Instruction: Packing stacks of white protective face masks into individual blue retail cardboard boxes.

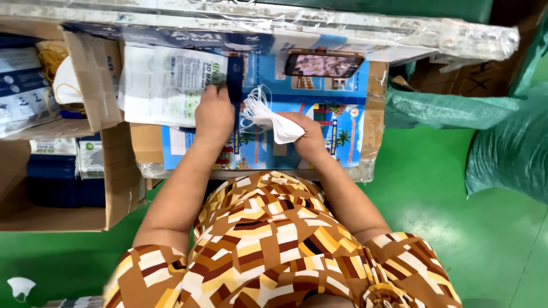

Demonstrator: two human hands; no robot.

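A soft, matt white cloth mask stack [273, 121] with thin elastic loops is lying in the right hand [308, 137], while the left hand [214, 114] is pressing a glossy clear plastic pouch [165, 85]. Printed, shiny paper is covering the desk [342, 114]; rough brown cardboard boxes [108, 171] are sitting on a smooth, glossy green floor [445, 188].
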